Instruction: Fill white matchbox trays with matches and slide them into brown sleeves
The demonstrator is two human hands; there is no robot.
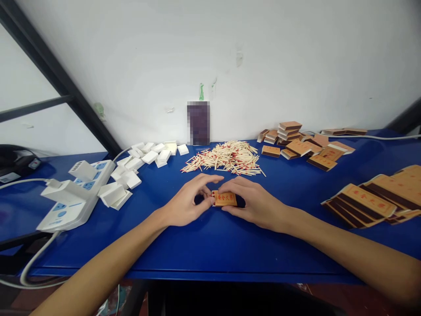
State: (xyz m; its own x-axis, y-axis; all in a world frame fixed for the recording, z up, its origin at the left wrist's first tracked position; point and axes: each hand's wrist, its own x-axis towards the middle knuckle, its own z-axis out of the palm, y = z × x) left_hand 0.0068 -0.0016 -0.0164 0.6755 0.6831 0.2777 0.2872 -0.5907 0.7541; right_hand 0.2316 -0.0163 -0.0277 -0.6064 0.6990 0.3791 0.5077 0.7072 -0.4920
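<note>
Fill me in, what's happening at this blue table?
A person's right hand is holding an orange matchbox, with the left hand at its left end, where red match heads show. Just beyond the hands lies a pile of loose matches. Small white trays are heaped to the left, and orange matchbox covers lie in groups to the right.

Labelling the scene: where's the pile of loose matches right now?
Head view: the pile of loose matches is at centre on the blue table, just beyond the left hand and right hand, between white trays at left and orange boxes at right.
</note>
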